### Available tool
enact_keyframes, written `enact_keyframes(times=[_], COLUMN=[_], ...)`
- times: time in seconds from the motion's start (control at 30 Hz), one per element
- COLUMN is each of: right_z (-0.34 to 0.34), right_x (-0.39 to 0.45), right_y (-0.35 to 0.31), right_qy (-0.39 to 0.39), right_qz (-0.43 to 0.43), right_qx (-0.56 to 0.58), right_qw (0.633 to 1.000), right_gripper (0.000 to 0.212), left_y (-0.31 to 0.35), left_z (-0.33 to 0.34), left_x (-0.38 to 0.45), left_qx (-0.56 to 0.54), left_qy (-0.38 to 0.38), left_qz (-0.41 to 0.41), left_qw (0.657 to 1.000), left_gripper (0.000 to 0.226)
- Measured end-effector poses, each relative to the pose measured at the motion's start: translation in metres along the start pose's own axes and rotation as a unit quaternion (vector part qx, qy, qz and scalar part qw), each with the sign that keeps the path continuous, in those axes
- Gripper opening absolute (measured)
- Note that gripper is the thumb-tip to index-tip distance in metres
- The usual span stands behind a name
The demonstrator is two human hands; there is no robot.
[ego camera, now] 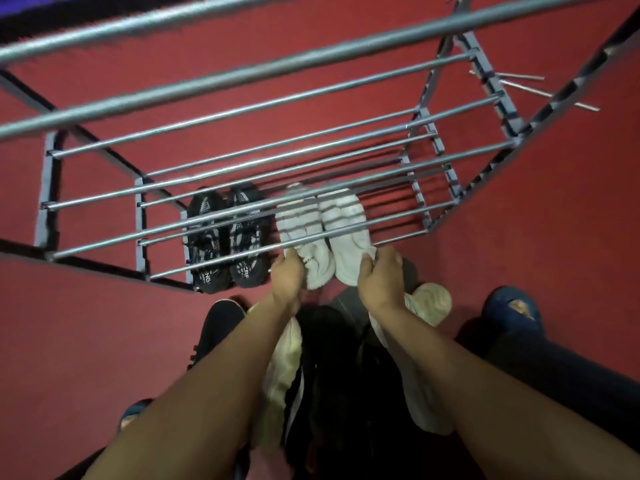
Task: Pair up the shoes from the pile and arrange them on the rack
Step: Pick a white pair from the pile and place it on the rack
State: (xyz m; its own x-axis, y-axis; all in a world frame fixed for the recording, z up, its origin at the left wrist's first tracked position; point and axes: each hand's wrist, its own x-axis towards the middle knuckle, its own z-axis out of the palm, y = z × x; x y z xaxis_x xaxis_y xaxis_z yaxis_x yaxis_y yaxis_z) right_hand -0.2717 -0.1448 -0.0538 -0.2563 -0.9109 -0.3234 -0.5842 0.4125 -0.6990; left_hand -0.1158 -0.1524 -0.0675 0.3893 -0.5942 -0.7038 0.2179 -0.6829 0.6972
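Both hands, left hand (287, 271) and right hand (379, 277), pinch the heels of the white fabric sneakers (323, 230) on the grey metal-bar rack's (242, 202) bottom tier beside the black mesh sneakers (225, 237), so placing looks nearly done; next, release and pick from the dark floor pile (332, 358).

Viewed steeply down through the grey metal rack (311, 157), tiers of bars crossing the frame above a red floor (86, 341). On the lowest tier sat a black pair of shoes (227, 237), side by side, toes pointing away, heels toward the person. Just right of them lay a white pair (325, 230), also toes away. The left hand (287, 275) gripped the heel of the left white shoe; the right hand (379, 278) gripped the heel of the right one. Below the forearms lay the pile (332, 368): dark shoes mixed with pale cream ones, partly hidden. A blue sandal (512, 310) on a foot showed at right.
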Motion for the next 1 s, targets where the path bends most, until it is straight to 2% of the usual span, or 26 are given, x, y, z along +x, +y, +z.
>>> enact_keyframes(times=[0.1, 0.13, 0.23, 0.27, 0.33, 0.4, 0.5, 0.57, 0.67, 0.77, 0.83, 0.9, 0.93, 1.0], right_z=[0.022, 0.028, 0.041, 0.042, 0.047, 0.051, 0.06, 0.061, 0.059, 0.053, 0.045, 0.031, 0.022, -0.001], right_x=[0.031, 0.039, 0.051, 0.051, 0.051, 0.051, 0.05, 0.049, 0.048, 0.05, 0.053, 0.048, 0.04, 0.015], right_y=[0.002, 0.004, 0.008, 0.007, 0.008, 0.008, 0.011, 0.009, 0.007, 0.006, 0.002, -0.003, -0.003, 0.003], right_qy=[-0.047, -0.073, -0.133, -0.142, -0.139, -0.113, -0.111, -0.119, -0.117, -0.17, -0.202, -0.176, -0.139, -0.079], right_qz=[0.015, 0.034, 0.063, 0.06, 0.046, 0.028, -0.018, -0.024, -0.05, -0.04, -0.04, -0.08, -0.105, -0.145], right_qx=[-0.014, -0.028, -0.064, -0.079, -0.12, -0.126, -0.103, -0.104, -0.185, -0.213, -0.235, -0.238, -0.222, -0.2], right_qw=[0.999, 0.996, 0.987, 0.985, 0.982, 0.985, 0.988, 0.987, 0.974, 0.961, 0.95, 0.952, 0.959, 0.966], right_gripper=[0.031, 0.037, 0.068, 0.078, 0.085, 0.077, 0.064, 0.062, 0.068, 0.08, 0.085, 0.07, 0.059, 0.046], left_y=[0.0, -0.007, -0.045, -0.048, -0.048, -0.042, -0.04, -0.041, -0.052, -0.05, -0.048, -0.048, -0.05, -0.052], left_z=[0.0, 0.001, 0.004, 0.008, 0.016, 0.017, 0.002, -0.008, -0.019, -0.026, -0.033, -0.045, -0.052, -0.062], left_x=[0.025, 0.036, 0.064, 0.06, 0.053, 0.054, 0.066, 0.067, 0.067, 0.054, 0.038, 0.016, 0.003, -0.028], left_qx=[-0.022, -0.026, -0.009, -0.01, -0.026, -0.025, -0.003, 0.003, 0.068, 0.113, 0.199, 0.302, 0.33, 0.331], left_qy=[0.02, 0.042, 0.098, 0.07, 0.031, 0.085, 0.145, 0.127, 0.097, 0.057, 0.006, -0.023, -0.005, 0.086], left_qz=[0.004, -0.005, -0.076, -0.097, -0.112, -0.094, -0.036, -0.047, -0.037, 0.004, 0.047, 0.081, 0.096, 0.112], left_qw=[1.0, 0.999, 0.992, 0.993, 0.993, 0.992, 0.989, 0.991, 0.992, 0.992, 0.979, 0.95, 0.939, 0.933], left_gripper=[0.014, 0.015, 0.074, 0.081, 0.059, 0.036, 0.034, 0.028, 0.022, 0.012, 0.023, 0.028, 0.025, 0.021])
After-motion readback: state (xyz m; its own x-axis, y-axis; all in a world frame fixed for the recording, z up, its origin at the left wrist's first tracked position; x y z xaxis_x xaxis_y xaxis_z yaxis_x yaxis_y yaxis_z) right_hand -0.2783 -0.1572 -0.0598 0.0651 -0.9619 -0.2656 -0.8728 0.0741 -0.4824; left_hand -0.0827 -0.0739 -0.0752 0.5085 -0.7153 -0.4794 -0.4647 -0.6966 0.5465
